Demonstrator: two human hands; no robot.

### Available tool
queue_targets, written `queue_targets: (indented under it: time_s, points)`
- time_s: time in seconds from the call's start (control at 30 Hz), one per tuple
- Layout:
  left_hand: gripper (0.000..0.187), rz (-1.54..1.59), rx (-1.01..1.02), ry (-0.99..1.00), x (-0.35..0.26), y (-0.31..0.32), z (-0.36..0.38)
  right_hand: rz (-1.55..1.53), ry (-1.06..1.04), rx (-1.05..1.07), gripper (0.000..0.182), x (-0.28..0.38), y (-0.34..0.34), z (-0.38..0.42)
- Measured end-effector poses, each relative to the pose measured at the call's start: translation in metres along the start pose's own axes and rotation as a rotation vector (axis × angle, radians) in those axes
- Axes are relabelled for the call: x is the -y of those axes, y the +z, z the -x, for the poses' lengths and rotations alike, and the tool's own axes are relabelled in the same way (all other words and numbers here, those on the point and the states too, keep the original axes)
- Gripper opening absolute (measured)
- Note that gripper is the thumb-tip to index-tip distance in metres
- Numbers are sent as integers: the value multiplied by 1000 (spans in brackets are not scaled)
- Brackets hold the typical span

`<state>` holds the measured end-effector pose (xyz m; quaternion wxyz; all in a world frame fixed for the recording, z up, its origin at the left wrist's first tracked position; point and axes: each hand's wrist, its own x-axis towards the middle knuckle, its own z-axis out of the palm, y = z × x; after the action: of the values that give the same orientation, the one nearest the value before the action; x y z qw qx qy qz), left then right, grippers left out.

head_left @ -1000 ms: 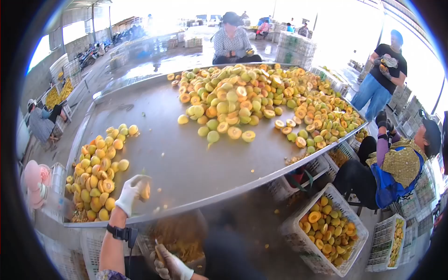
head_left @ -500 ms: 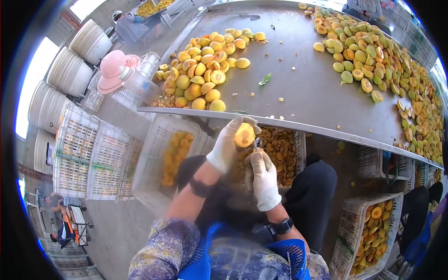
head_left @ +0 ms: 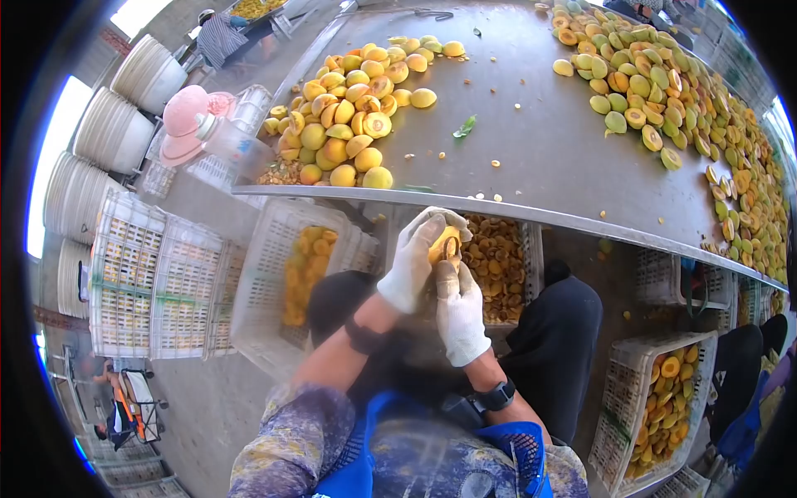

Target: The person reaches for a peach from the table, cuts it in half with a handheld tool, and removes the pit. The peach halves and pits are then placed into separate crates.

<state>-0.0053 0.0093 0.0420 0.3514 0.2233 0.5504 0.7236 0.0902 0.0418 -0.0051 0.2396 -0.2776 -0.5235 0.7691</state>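
Observation:
In front of the table edge, my gloved left hand (head_left: 410,259) is closed around a yellow apricot (head_left: 443,241), whose cut side is turned to the right. My gloved right hand (head_left: 462,314) is pinched at the fruit's lower right side, its fingers touching it. A small dark, curved metal tool (head_left: 451,247) shows against the cut face; its handle is hidden in my right fingers. Below and behind the hands stands a crate of apricot pieces (head_left: 501,286). A heap of yellow apricots (head_left: 349,116) lies on the metal table (head_left: 515,149) above my left hand.
A larger heap of halved apricots (head_left: 664,100) covers the table's right side. A white crate (head_left: 270,282) stands left of my knees, another crate (head_left: 618,407) at the right. Stacked baskets (head_left: 133,274) and a pink hat (head_left: 187,120) are at the left. A green leaf (head_left: 465,127) lies mid-table.
My left hand has turned the apricot so its cut face points right. My right hand has moved up against it, bringing the tool to the cut face. The view has shifted slightly.

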Motion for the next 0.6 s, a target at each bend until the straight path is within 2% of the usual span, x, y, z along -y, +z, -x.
queue_targets:
  time_s: [0.07, 0.13, 0.23, 0.27, 0.37, 0.47, 0.6]
  points:
    - [33, -28, 15, 4, 1, -1, 0, -16, 5, -9, 37, 3, 1, 1]
    - [35, -57, 28, -1, 2, -3, -1, -97, 116, -13, 37, 6, 0, 3]
    - [37, 110, 88, -61, 3, 1, -2, -139, 259, 3, 38, 22, -9, 0]
    - [39, 57, 120, -19, 5, 0, -4, -141, 305, 12, 38, 25, -12, -1]
    - [39, 86, 97, -72, 3, 0, -3, -71, 240, 19, 41, 15, -11, -1]
    - [37, 46, 84, -59, 6, -4, -2, -109, 288, 45, 40, 22, -7, 4]
    - [33, 180, 73, -72, 10, -3, -2, -53, 67, -34, 34, 13, 1, 5]
